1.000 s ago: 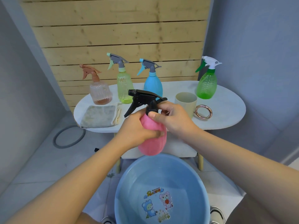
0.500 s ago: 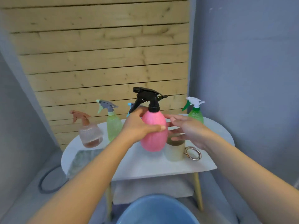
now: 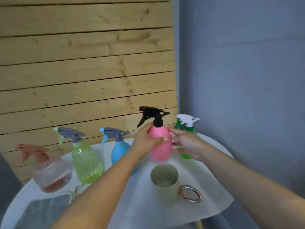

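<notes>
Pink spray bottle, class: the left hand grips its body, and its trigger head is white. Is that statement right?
No. On the pink spray bottle the trigger head is black, not white; the white one tops the green bottle behind. The left hand does grip its body, as the head view shows.

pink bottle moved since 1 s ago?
Yes. The pink bottle went forward over the table: it was nearer than the cup, now beyond it.
</notes>
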The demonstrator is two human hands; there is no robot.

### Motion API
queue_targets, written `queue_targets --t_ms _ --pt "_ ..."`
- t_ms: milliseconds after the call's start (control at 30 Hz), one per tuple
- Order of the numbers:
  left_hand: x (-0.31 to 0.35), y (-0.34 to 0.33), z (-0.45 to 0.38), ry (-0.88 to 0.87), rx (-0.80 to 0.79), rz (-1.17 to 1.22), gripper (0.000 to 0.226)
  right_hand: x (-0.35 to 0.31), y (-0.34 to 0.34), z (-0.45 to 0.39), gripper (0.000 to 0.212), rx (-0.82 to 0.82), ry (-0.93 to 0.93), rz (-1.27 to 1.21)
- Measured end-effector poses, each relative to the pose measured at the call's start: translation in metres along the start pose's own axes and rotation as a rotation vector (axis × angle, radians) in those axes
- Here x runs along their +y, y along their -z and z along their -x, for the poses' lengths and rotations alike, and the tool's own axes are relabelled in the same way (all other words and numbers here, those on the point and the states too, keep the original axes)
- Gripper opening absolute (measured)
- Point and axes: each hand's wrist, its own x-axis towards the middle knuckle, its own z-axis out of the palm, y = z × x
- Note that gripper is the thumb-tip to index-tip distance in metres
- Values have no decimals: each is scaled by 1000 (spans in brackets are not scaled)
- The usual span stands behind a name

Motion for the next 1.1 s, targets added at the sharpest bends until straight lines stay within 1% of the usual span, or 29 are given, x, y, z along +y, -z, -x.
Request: queue_targets --t_ms 100,167,267,400,500,533,567,600,667,700,733,800,867,900,967,1000,1033,1100 --pt "-24 -11 -8 50 -69 16 54 26 2 -13 45 2 -51 -64" --pt "-36 -14 -8 83 -81 -7 58 38 2 -18 42 7 -83 -94" --pt "-48 -19 -8 130 -99 -6 63 51 1 -28 45 -2 -112 -92" --pt "-51 -19 -6 181 -93 16 66 52 -2 -30 47 -21 -119 -129" --pt "-45 -20 -3 222 -114 -25 69 52 -3 -27 48 -49 -113 -135" --pt "-41 -21 0 246 -126 -41 68 53 -3 -24 47 -22 -101 -76" --pt "-36 -21 2 278 -134 -74 65 53 -3 -22 43 41 -77 15" --pt "-32 -22 4 315 -141 -136 57 53 -2 -19 36 134 -44 104" --pt "-21 -19 9 368 -157 -382 30 54 5 -12 12 373 25 237" --pt "-17 -17 11 358 -151 -523 23 55 10 -10 4 476 48 298" --pt "-10 -17 15 320 -129 -632 26 58 17 -6 12 569 59 363" --pt "-2 -18 17 251 -78 -740 34 65 27 -9 39 671 61 430" --pt "5 -26 19 217 -80 -739 34 70 31 -14 64 728 43 425" --pt "8 -31 19 205 -92 -701 32 71 33 -19 76 734 27 420" --pt "13 -45 18 184 -108 -594 34 74 35 -33 94 694 12 435" --pt "15 -51 17 179 -112 -551 35 76 37 -41 99 670 9 440" --pt "15 -57 16 176 -120 -518 33 79 39 -50 99 653 13 446" --pt "15 -65 13 175 -129 -487 22 82 41 -59 86 651 24 514"
